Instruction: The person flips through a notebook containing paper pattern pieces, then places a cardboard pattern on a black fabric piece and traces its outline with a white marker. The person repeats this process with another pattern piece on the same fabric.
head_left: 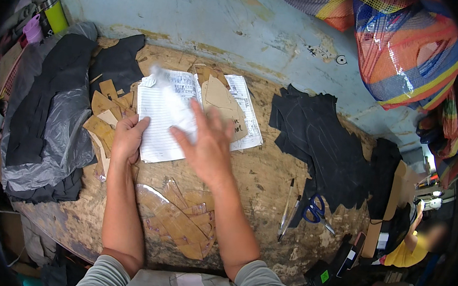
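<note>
An open notebook (158, 145) with ruled, partly written pages lies on the worktable. My left hand (127, 138) is closed at its left edge, thumb on the page's margin and the other fingers curled. Over the lower middle of the notebook is my right hand (209, 149), fingers spread, slightly blurred. A white, motion-smeared thing (175, 103) stretches across the left page up to my right thumb and forefinger; its kind cannot be made out. On the right page rests a tan card pattern piece (224, 102) with handwriting, partly behind my right fingers.
Brown pattern pieces (178, 220) lie between my forearms, and more pieces (103, 118) by my left hand. Black cut material (321, 145) is piled right, near blue-handled scissors (316, 208) and pens (287, 211). Black material on plastic (52, 111) lies left. A person (410, 249) is far right.
</note>
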A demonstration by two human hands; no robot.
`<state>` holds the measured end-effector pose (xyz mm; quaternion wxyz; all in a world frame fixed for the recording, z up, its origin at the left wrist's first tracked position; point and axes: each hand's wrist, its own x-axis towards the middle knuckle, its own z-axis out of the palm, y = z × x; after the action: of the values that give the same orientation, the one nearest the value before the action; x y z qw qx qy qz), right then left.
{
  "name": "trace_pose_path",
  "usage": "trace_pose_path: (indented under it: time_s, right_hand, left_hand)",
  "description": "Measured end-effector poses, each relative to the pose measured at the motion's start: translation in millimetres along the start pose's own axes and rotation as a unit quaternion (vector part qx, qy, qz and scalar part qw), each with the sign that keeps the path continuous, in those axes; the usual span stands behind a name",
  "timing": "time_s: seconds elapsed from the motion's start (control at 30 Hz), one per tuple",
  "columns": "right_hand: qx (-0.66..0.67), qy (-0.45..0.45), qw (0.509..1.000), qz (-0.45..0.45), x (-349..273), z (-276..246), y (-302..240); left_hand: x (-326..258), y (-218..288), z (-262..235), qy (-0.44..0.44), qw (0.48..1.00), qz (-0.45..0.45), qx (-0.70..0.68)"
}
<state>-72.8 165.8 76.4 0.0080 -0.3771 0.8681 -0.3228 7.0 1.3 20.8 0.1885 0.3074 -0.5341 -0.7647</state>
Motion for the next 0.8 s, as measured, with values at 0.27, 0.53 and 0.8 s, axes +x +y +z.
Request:
trace_pose_path:
  time_s: [0.27, 0.53, 0.8]
  right_hand:
    - [0.096, -0.178, 0.978, -0.056, -8.1, 20.9, -17.9]
    - [-0.098, 0.110, 0.940, 0.307, 5.5, 1.1, 59.0]
    - [0.103, 0.211, 0.963, 0.131, 3.8, 4.0, 43.3]
  left_hand:
    - [-2.1, -1.3, 3.5, 0.000, 0.998, 0.025, 0.050]
    - [1.8, -8.2, -0.3, -0.002, 1.000, 0.013, 0.007]
    - [0.8, -5.0, -1.0, -0.017, 1.000, 0.000, -0.020]
